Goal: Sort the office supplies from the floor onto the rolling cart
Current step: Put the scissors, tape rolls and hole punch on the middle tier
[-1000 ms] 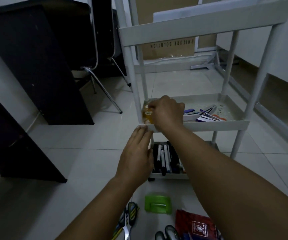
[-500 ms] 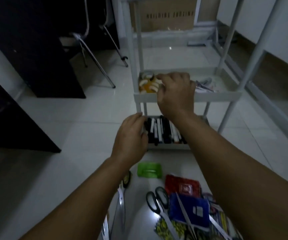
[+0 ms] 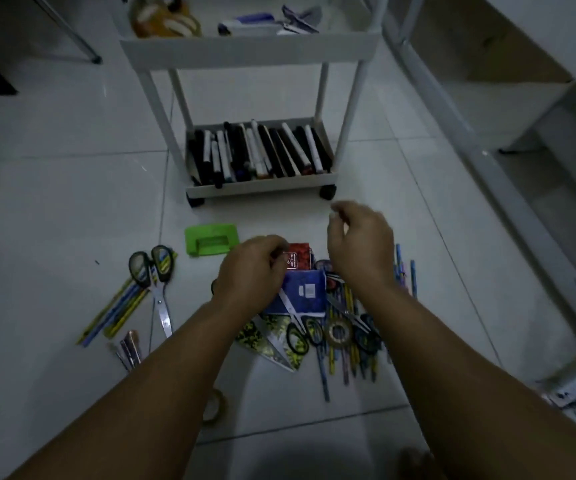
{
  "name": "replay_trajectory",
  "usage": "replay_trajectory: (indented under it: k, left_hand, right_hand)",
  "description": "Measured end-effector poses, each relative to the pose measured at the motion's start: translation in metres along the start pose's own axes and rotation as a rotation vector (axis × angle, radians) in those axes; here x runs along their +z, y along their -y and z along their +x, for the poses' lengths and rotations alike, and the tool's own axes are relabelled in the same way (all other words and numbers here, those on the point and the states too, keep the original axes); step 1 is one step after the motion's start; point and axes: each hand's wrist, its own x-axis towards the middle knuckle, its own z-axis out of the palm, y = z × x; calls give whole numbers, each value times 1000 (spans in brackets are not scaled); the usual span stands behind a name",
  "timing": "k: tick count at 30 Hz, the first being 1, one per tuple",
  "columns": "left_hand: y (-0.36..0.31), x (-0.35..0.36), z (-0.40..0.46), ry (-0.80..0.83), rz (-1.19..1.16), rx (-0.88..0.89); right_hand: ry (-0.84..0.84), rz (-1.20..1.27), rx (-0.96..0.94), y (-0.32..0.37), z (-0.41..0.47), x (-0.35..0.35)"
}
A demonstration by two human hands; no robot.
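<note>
Office supplies lie heaped on the tiled floor: a blue packet (image 3: 305, 292), a red packet (image 3: 299, 258), scissors (image 3: 300, 330), a tape roll (image 3: 338, 332) and several pens (image 3: 345, 358). My left hand (image 3: 250, 271) is curled over the heap's left side, its fingers at the red packet's edge; any grip is hidden. Loosely curved and holding nothing, my right hand (image 3: 359, 247) hovers above the heap's right side. Ahead is the white cart: its middle tray (image 3: 245, 51) holds tape rolls (image 3: 162, 20), its bottom tray (image 3: 262, 187) holds markers (image 3: 259, 150).
A green hole punch (image 3: 210, 239), yellow-handled scissors (image 3: 153, 271) and pencils (image 3: 117, 313) lie to the left of the heap. Another tape roll (image 3: 215, 407) sits by my left forearm. A white shelf frame (image 3: 487, 133) runs along the right; a chair leg (image 3: 82, 46) stands at the upper left.
Both hands have left the cart and come down to the heap on the floor. The view has tilted down with them. The tape rolls stay on the middle tray.
</note>
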Motion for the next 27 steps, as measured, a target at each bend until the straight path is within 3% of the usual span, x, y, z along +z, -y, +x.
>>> replay_trajectory:
  k: [5,11,17,21,27]
  left_hand:
    - [14,32,-28,111,31,-40]
    - [20,46,-45,127,47,-48]
    - [25,45,-86,102,88,-49]
    - [37,35,-137,55,262,-80]
    - [62,16,-205,47,331,-298]
  right_hand:
    - [226,-198,5,-50,-82,19]
    - [346,-253,-192,-88,-144,25]
    - [269,-234,-196,-87,-135,27]
    - [227,-164,-206,-67,-116,34]
    - [227,-101,-296,-24,-104,57]
